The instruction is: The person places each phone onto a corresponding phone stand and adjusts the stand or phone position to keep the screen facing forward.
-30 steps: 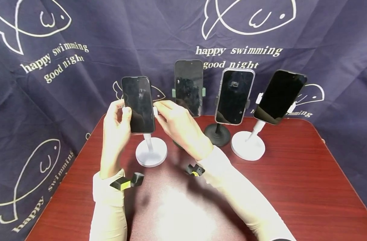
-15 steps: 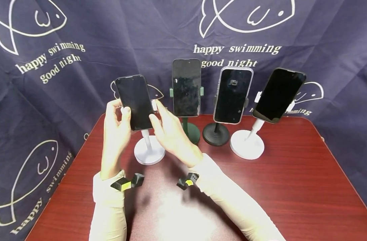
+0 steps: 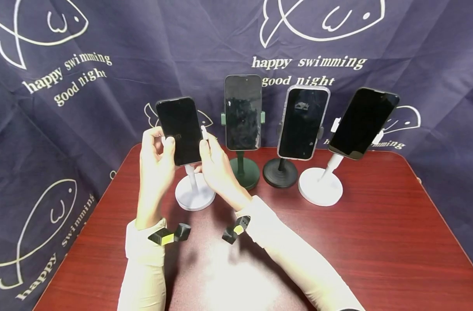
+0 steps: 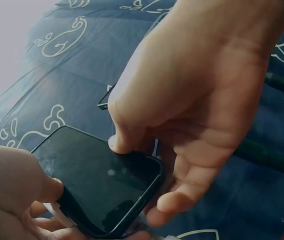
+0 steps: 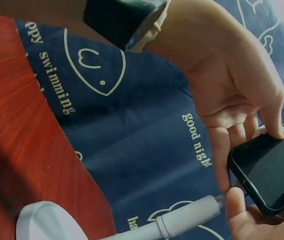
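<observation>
A black smartphone leans slightly to the left in the clamp of a white stand. My left hand grips its left edge, thumb over the front of the screen and fingers behind. On the opposite edge my right hand holds the phone just below a white clamp arm, thumb along the lower right of the screen. In the left wrist view both thumbs lie on the phone. The right wrist view shows the ribbed white stem below the phone. Most of the clamp is hidden behind the phone.
To the right stand three more phones in holders: one on a green stand, one in a clear case on a black stand, and a tilted one on a white stand. A dark blue fish-print cloth hangs behind the red-brown table.
My right hand has moved from the clamp arm down to the phone's lower right edge, thumb now on the front. The phone has tilted slightly left and its lower end has risen a little.
</observation>
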### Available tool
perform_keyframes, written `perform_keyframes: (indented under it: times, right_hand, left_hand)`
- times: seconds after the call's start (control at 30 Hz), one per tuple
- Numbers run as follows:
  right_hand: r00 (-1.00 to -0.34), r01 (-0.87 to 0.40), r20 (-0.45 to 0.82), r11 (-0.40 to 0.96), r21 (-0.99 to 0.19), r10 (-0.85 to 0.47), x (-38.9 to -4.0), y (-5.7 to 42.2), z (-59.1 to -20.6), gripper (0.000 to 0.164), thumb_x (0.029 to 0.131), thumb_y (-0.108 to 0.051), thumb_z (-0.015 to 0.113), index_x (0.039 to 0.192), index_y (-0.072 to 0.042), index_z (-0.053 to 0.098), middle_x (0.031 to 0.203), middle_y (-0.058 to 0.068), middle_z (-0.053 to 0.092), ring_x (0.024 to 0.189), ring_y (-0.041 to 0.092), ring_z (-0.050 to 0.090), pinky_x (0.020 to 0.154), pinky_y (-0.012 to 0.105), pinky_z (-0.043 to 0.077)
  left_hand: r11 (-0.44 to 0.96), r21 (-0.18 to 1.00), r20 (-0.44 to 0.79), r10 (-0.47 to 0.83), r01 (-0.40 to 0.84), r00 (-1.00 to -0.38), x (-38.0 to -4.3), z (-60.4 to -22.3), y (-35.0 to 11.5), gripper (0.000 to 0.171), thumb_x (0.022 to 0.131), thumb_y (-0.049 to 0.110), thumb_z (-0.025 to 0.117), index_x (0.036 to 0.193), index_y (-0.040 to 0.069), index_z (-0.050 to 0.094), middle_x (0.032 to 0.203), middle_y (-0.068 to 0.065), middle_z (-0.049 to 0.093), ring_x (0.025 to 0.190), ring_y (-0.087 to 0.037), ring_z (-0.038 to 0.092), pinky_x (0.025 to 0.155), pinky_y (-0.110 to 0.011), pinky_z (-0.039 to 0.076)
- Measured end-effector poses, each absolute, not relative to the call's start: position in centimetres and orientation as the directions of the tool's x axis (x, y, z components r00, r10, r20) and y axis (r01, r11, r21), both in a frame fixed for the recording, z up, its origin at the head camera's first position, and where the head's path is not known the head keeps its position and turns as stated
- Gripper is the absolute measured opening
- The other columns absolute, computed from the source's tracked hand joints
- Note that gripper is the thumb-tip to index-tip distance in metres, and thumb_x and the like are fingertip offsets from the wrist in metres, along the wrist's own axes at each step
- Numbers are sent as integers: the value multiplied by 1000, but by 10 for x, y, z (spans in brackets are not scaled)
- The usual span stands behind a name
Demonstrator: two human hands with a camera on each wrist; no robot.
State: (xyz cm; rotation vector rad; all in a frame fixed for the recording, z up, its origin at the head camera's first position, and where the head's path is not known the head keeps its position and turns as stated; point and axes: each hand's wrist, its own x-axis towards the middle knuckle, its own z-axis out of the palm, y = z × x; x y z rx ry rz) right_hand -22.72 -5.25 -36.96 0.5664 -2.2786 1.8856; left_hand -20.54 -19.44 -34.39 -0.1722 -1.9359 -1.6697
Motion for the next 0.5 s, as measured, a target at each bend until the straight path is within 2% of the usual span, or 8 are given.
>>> perform_keyframes:
  times: [0.27, 0.33, 0.5]
  right_hand:
    - [-927, -349, 336, 57, -935, -169, -232, -57, -371, 44, 103, -41, 39, 143, -23, 39, 106, 10, 63, 55, 25, 62, 64, 40, 57]
    - [-926, -352, 339, 56, -934, -164, -232, -57, -371, 43, 103, -41, 39, 141, -21, 41, 106, 10, 63, 55, 25, 62, 64, 40, 57]
    - [-922, -362, 349, 53, -931, -164, -233, -56, -368, 43, 103, -38, 41, 140, -17, 43, 115, 11, 64, 54, 20, 62, 61, 31, 56]
  left_hand:
    - [230, 862, 502, -256, 452, -826, -205, -343, -194, 23, 96, 7, 54, 119, 6, 51, 101, -3, 61, 93, -12, 65, 78, -23, 56]
    - [243, 852, 517, -238, 465, -822, -205, -344, -195, 28, 96, 9, 56, 124, 6, 53, 109, -3, 63, 99, -12, 64, 80, -23, 55]
    - [344, 804, 567, -203, 484, -798, -196, -332, -191, 32, 97, 10, 55, 128, 2, 57, 121, -11, 64, 116, -15, 58, 102, -27, 43]
